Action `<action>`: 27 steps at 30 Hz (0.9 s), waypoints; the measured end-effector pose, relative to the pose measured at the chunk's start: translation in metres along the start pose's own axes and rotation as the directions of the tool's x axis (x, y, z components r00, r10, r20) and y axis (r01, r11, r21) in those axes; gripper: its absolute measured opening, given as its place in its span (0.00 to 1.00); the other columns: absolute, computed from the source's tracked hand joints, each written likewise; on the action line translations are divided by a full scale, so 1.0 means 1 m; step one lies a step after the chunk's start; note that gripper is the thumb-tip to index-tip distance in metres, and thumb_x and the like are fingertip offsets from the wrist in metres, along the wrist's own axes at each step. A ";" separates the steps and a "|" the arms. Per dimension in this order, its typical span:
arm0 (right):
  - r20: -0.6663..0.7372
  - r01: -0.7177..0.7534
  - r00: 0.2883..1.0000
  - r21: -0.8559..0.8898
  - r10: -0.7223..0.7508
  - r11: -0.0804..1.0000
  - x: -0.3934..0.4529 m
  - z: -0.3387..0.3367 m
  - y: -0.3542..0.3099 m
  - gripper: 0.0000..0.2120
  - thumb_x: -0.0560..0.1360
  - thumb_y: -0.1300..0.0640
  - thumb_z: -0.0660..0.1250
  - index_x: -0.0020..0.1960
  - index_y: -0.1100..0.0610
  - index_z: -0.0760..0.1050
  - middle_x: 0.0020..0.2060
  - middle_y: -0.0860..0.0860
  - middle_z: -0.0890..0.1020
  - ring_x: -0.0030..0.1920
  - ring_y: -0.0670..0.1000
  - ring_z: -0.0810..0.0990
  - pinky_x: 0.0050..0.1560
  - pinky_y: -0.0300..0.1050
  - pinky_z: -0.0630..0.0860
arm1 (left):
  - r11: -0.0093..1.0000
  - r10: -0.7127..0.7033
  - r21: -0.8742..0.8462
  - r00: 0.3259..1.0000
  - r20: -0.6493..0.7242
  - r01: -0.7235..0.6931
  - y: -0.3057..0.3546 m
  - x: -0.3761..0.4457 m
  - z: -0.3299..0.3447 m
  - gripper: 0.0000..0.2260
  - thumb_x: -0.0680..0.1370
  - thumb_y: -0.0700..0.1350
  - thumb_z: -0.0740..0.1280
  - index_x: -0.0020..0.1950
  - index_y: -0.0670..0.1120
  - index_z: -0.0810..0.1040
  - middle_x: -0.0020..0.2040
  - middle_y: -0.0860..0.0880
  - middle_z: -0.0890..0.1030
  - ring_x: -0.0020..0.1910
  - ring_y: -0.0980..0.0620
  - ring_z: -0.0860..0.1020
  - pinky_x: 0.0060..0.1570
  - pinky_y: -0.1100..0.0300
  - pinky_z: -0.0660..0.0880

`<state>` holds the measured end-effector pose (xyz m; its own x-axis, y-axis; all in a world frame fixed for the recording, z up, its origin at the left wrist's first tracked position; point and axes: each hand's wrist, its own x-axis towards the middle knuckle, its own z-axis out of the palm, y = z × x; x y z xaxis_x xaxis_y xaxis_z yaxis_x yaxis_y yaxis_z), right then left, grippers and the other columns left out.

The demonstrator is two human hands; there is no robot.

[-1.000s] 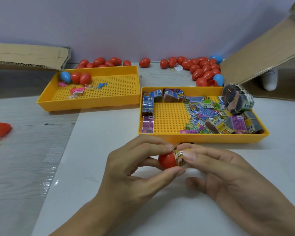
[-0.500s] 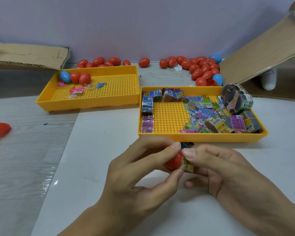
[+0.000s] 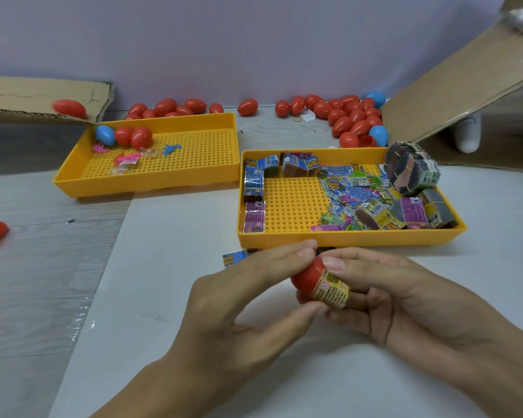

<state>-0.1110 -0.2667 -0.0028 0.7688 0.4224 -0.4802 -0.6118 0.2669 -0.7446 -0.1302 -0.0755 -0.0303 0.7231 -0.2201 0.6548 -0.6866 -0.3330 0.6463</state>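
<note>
A red plastic egg (image 3: 307, 274) is held between both hands just in front of the right yellow tray (image 3: 344, 239). A printed paper label (image 3: 332, 289) is wrapped round its right half. My left hand (image 3: 242, 312) pinches the egg's red end between thumb and fingers. My right hand (image 3: 399, 300) grips the labelled end, with the forefinger lying over the top of the label. The far side of the egg is hidden by my fingers.
The right tray holds loose labels (image 3: 354, 194) and banded label bundles (image 3: 411, 170). A left yellow tray (image 3: 151, 182) holds a blue egg, two red eggs and small toys. Several red and blue eggs (image 3: 351, 116) lie along the wall. Cardboard flaps (image 3: 453, 95) stand left and right. One label (image 3: 234, 259) lies on the table.
The label has gone from the egg's tip to wrapped round its right half. The egg has turned in my fingers. A red egg has come into view at the left cardboard.
</note>
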 end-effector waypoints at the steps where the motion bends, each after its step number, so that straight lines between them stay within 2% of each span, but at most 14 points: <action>1: 0.004 -0.008 1.000 0.008 0.008 1.000 0.000 0.000 0.000 0.18 0.61 0.60 0.82 0.49 0.63 0.84 0.48 0.66 0.84 0.37 0.54 0.85 0.34 0.43 0.82 | 1.000 -0.001 -0.006 1.000 -0.002 0.001 -0.001 0.000 0.000 0.17 0.72 0.43 0.74 0.59 0.41 0.78 0.59 0.47 0.82 0.61 0.55 0.81 0.59 0.59 0.78; 6: 0.059 -0.060 0.997 0.041 0.058 0.997 0.001 -0.003 -0.001 0.22 0.58 0.57 0.78 0.51 0.63 0.84 0.46 0.62 0.85 0.38 0.51 0.85 0.36 0.42 0.82 | 0.996 -0.024 -0.081 0.999 -0.036 0.021 -0.002 -0.002 0.002 0.19 0.71 0.42 0.75 0.60 0.39 0.78 0.59 0.46 0.82 0.60 0.53 0.82 0.60 0.54 0.79; 8: 0.071 -0.083 0.994 0.066 0.078 0.994 0.001 -0.004 -0.002 0.23 0.58 0.58 0.78 0.52 0.64 0.84 0.47 0.62 0.85 0.38 0.52 0.85 0.35 0.42 0.82 | 0.989 -0.057 -0.141 0.998 -0.021 0.054 -0.003 -0.003 0.002 0.18 0.71 0.42 0.75 0.60 0.41 0.81 0.61 0.47 0.82 0.60 0.53 0.81 0.62 0.54 0.77; 13: 0.100 -0.119 0.989 0.101 0.109 0.988 -0.001 -0.007 -0.005 0.23 0.58 0.60 0.78 0.52 0.65 0.84 0.49 0.64 0.85 0.40 0.54 0.86 0.36 0.44 0.82 | 0.955 -0.155 -0.245 0.986 0.066 0.166 -0.004 -0.002 -0.002 0.21 0.72 0.43 0.75 0.63 0.45 0.78 0.63 0.54 0.81 0.64 0.53 0.79 0.66 0.55 0.74; 17: 0.106 -0.132 0.988 0.150 0.117 0.980 0.001 -0.005 -0.003 0.22 0.59 0.61 0.79 0.52 0.65 0.84 0.50 0.65 0.84 0.38 0.56 0.86 0.35 0.45 0.82 | 0.931 -0.216 -0.288 0.974 0.065 0.225 -0.007 -0.002 -0.002 0.20 0.72 0.43 0.75 0.64 0.47 0.79 0.61 0.54 0.83 0.62 0.52 0.81 0.62 0.56 0.76; 21: 0.145 -0.170 0.978 0.126 0.152 0.977 0.001 -0.001 -0.003 0.22 0.62 0.55 0.79 0.54 0.62 0.84 0.48 0.65 0.84 0.41 0.58 0.86 0.33 0.46 0.82 | 0.922 -0.238 -0.313 0.971 -0.001 0.225 -0.007 -0.003 -0.001 0.20 0.74 0.47 0.74 0.65 0.49 0.80 0.61 0.53 0.83 0.61 0.50 0.81 0.61 0.53 0.77; 24: 0.147 -0.164 0.978 0.096 0.149 0.982 -0.001 0.000 -0.005 0.20 0.60 0.54 0.81 0.50 0.62 0.85 0.44 0.64 0.85 0.40 0.58 0.87 0.31 0.44 0.82 | 0.928 -0.229 -0.298 0.973 0.020 0.224 -0.006 -0.002 -0.001 0.20 0.75 0.49 0.74 0.65 0.48 0.79 0.61 0.53 0.83 0.61 0.50 0.81 0.60 0.53 0.78; 27: 0.132 -0.164 0.979 0.078 0.153 0.983 -0.002 0.001 -0.005 0.19 0.61 0.54 0.79 0.49 0.61 0.85 0.44 0.63 0.85 0.40 0.58 0.87 0.32 0.43 0.82 | 0.924 -0.227 -0.302 0.972 0.056 0.233 -0.006 -0.001 -0.002 0.19 0.74 0.48 0.75 0.64 0.50 0.80 0.60 0.56 0.83 0.60 0.52 0.82 0.59 0.57 0.78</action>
<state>-0.1098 -0.2687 0.0026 0.6346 0.5687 -0.5233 -0.7426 0.2610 -0.6168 -0.1270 -0.0715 -0.0340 0.8631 -0.1896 0.4680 -0.4889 -0.0819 0.8685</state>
